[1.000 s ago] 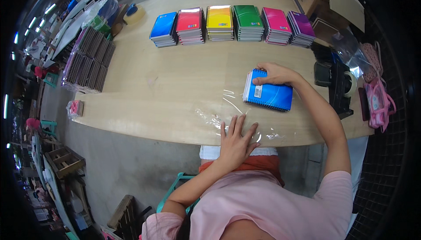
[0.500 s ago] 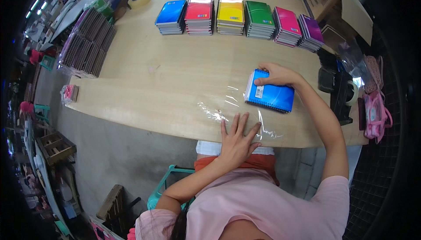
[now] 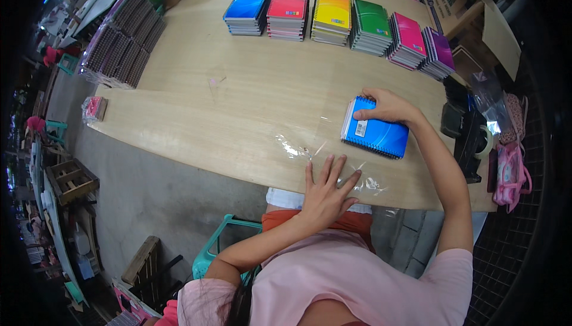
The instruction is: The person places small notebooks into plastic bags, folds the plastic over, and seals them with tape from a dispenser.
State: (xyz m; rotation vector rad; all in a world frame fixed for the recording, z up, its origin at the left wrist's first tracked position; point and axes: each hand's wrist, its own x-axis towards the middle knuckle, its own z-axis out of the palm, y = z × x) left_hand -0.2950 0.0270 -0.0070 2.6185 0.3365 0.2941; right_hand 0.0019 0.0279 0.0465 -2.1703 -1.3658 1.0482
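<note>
Tilted slightly clockwise since the earlier frame is the head view, while the bundle of blue notebooks (image 3: 384, 138) and both hands have been kept in nearly the same place on the table (image 3: 208, 123). The bundle is gripped by the right hand (image 3: 388, 105), its thumb pressed on the top cover beside a white label (image 3: 361, 128) and its other fingers clamped at the far edge, where they are partly hidden. Just left of the bundle, clear film (image 3: 293, 148) is spread near the table's front edge (its outline is betrayed only by glints). On the film the left hand (image 3: 326, 195) is laid palm down, its fingers held apart. Farther back, six stacks of notebooks (image 3: 332, 11) are lined up in blue, red, yellow, green, pink and purple, the purple one placed nearest the cardboard box (image 3: 454, 10). At the right, a black tape dispenser (image 3: 469, 168) is flanked by a pink pouch (image 3: 508, 174); at the left, a larger pile of spiral notebooks (image 3: 122, 46) is stacked.
</note>
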